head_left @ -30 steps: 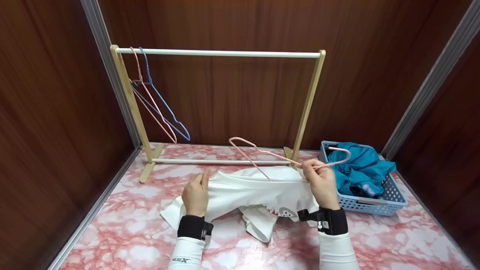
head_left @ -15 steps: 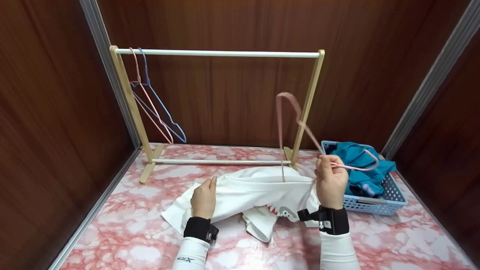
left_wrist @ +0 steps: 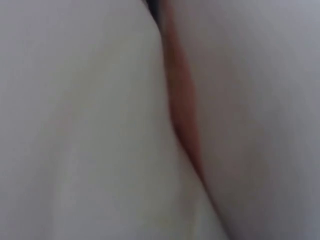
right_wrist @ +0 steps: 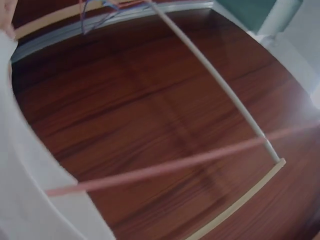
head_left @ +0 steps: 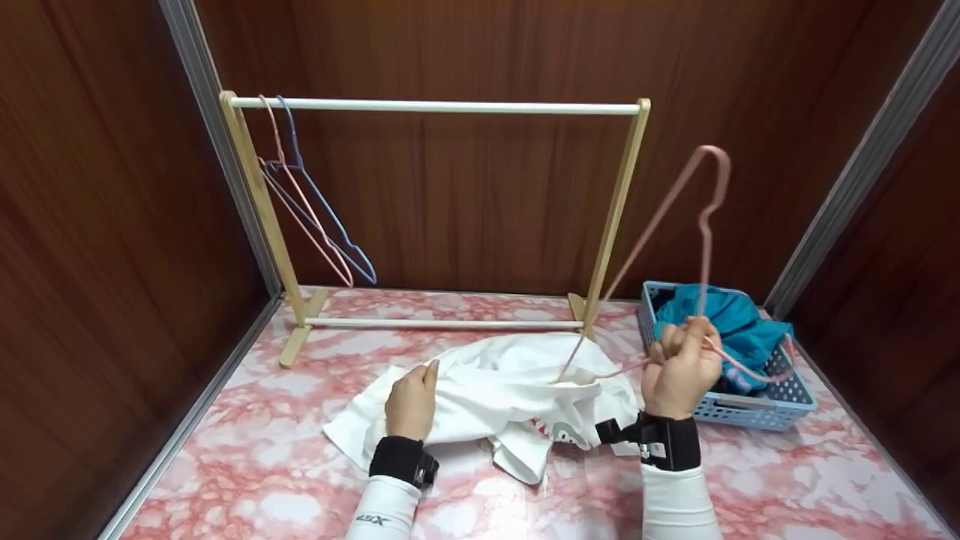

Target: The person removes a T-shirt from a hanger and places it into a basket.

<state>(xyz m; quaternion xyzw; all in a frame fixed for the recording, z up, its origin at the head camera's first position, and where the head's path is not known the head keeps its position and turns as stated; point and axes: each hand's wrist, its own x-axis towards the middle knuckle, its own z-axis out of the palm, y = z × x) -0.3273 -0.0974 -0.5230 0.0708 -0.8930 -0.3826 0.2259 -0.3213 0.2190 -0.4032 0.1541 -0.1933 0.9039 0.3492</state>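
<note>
In the head view a white T-shirt (head_left: 487, 409) with a printed picture near its right side lies bunched on the table. My left hand (head_left: 411, 403) grips its left part, the thumb on top and the fingers hidden in the cloth. White cloth (left_wrist: 110, 150) fills the left wrist view, blurred. With my right hand (head_left: 681, 371) I hold a pink clothes hanger (head_left: 650, 234) near its hook. One end of the hanger points up, and its lower part goes into the shirt's opening. The hanger's bar (right_wrist: 170, 166) crosses the right wrist view.
Behind the shirt stands a rack with a white rail (head_left: 435, 106) and wooden posts. A pink hanger (head_left: 309, 214) and a blue hanger (head_left: 326, 202) hang at its left end. To the right, a light blue basket (head_left: 757, 412) holds teal cloth (head_left: 739, 322).
My right hand has moved to the right and turned the hanger, so its free end has swung up and right. The shirt's opening has sagged. My left hand has shifted slightly right.
</note>
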